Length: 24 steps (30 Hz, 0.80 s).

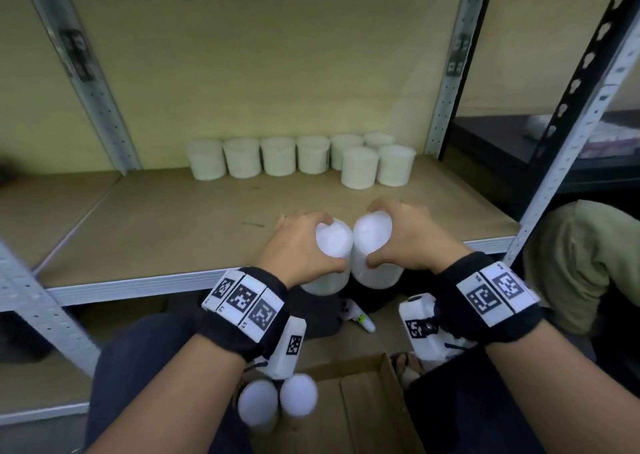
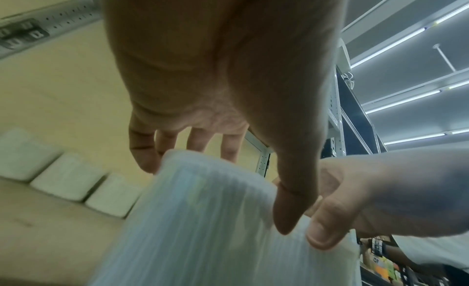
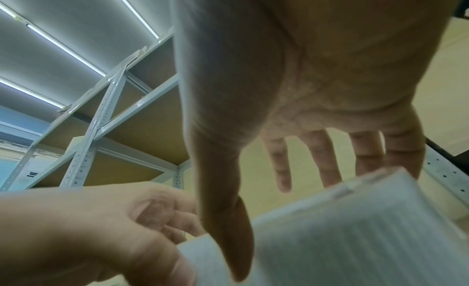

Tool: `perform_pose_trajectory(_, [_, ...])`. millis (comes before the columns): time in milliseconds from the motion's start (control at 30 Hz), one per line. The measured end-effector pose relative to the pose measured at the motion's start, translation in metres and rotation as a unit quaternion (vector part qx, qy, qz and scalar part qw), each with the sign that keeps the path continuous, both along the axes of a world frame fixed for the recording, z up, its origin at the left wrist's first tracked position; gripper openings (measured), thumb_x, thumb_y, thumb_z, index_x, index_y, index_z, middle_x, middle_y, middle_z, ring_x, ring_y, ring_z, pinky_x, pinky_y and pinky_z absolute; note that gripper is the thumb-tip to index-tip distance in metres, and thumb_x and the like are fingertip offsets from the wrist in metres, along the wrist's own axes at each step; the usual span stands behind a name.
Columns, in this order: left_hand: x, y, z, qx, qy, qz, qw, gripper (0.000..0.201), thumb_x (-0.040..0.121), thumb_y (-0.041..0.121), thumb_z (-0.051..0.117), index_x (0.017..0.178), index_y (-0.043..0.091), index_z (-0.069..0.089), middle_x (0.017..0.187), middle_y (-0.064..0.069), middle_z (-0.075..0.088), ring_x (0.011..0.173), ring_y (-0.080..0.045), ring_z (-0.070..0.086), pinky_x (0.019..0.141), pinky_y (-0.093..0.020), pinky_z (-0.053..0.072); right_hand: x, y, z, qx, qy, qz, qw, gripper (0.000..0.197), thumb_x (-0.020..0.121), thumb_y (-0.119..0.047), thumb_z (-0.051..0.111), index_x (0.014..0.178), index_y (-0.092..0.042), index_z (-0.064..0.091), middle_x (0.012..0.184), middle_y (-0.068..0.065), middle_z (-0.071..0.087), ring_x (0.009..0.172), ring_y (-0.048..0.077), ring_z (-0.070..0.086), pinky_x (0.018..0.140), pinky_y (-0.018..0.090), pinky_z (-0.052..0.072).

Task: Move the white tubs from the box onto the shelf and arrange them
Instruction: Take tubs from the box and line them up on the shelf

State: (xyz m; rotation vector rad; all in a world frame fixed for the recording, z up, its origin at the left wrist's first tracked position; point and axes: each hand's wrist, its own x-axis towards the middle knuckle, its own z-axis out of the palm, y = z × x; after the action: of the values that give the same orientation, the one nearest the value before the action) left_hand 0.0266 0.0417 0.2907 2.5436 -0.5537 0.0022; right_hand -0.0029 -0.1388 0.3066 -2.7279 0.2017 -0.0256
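Observation:
My left hand (image 1: 330,242) grips the lid end of a white tub (image 1: 327,280) from above, thumb on the near side. Beside it my right hand (image 1: 375,235) grips a second white tub (image 1: 379,275) the same way. The two tubs touch and hang at the front edge of the shelf board (image 1: 173,232). In the left wrist view my left hand (image 2: 218,194) wraps the ribbed tub (image 2: 203,240). The right wrist view has my right hand (image 3: 291,226) on its tub (image 3: 380,240). Several tubs (image 1: 277,157) stand in a row at the back of the shelf.
A cardboard box (image 1: 363,401) lies open below my wrists, with two more white tubs (image 1: 258,405) at its left side. Metal uprights (image 1: 450,83) frame the shelf bay. A person in green clothing (image 1: 581,263) crouches to the right. A small white object (image 1: 360,318) lies on the floor.

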Motion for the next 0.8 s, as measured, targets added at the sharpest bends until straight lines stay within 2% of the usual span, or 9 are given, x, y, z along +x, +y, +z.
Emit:
perform_pose_trajectory(100, [0.009, 0.006, 0.007, -0.021, -0.016, 0.030, 0.999, 0.065, 0.067, 0.039, 0.076, 0.127, 0.026, 0.054, 0.134, 0.003, 0.050, 0.123, -0.019, 0.043, 0.106, -0.031, 0.033, 0.010, 0.008, 0.002, 0.032, -0.038, -0.004, 0.999, 0.075, 0.061, -0.032, 0.081, 0.127, -0.029, 0.045, 0.122, 0.002, 0.053, 0.117, 0.027, 0.037, 0.087, 0.035, 0.039])
perform_pose_trajectory(200, [0.021, 0.012, 0.009, -0.032, -0.027, 0.053, 0.998, 0.062, 0.066, 0.039, 0.077, 0.123, 0.026, 0.057, 0.131, 0.004, 0.052, 0.120, -0.019, 0.043, 0.099, -0.029, 0.034, 0.023, 0.018, 0.003, 0.050, -0.066, 0.002, 0.997, 0.066, 0.064, -0.030, 0.079, 0.124, -0.025, 0.052, 0.125, 0.000, 0.054, 0.119, 0.025, 0.036, 0.091, 0.032, 0.037])
perform_pose_trajectory(367, [0.044, 0.022, 0.000, -0.052, -0.006, 0.085, 0.995, 0.060, 0.059, 0.041, 0.078, 0.115, 0.029, 0.060, 0.127, 0.006, 0.054, 0.119, -0.021, 0.044, 0.093, -0.042, 0.050, 0.052, 0.030, -0.014, 0.028, -0.054, 0.016, 0.998, 0.063, 0.068, -0.036, 0.075, 0.126, -0.024, 0.055, 0.130, 0.002, 0.052, 0.121, 0.026, 0.038, 0.097, 0.031, 0.032])
perform_pose_trajectory(433, [0.049, 0.023, -0.005, -0.047, 0.006, 0.087, 0.995, 0.060, 0.060, 0.042, 0.078, 0.116, 0.029, 0.059, 0.128, 0.005, 0.054, 0.119, -0.021, 0.044, 0.093, -0.043, 0.049, 0.062, 0.031, -0.022, 0.022, -0.058, 0.017, 0.998, 0.061, 0.068, -0.040, 0.073, 0.124, -0.024, 0.057, 0.129, 0.001, 0.053, 0.121, 0.027, 0.040, 0.100, 0.030, 0.031])
perform_pose_trajectory(567, [0.057, 0.024, -0.012, -0.029, 0.007, 0.081, 0.996, 0.061, 0.065, 0.042, 0.077, 0.121, 0.029, 0.056, 0.130, 0.006, 0.051, 0.121, -0.021, 0.041, 0.100, -0.038, 0.040, 0.077, 0.027, -0.030, 0.029, -0.056, 0.027, 0.998, 0.059, 0.069, -0.041, 0.071, 0.123, -0.023, 0.058, 0.127, -0.002, 0.055, 0.121, 0.026, 0.041, 0.100, 0.030, 0.030])
perform_pose_trajectory(800, [0.063, 0.025, -0.014, -0.023, 0.006, 0.074, 0.997, 0.059, 0.068, 0.041, 0.075, 0.123, 0.030, 0.054, 0.133, 0.009, 0.050, 0.123, -0.020, 0.041, 0.103, -0.040, 0.039, 0.083, 0.024, -0.034, 0.020, -0.059, 0.042, 0.997, 0.059, 0.071, -0.043, 0.068, 0.125, -0.025, 0.055, 0.130, -0.004, 0.052, 0.126, 0.025, 0.040, 0.104, 0.032, 0.030])
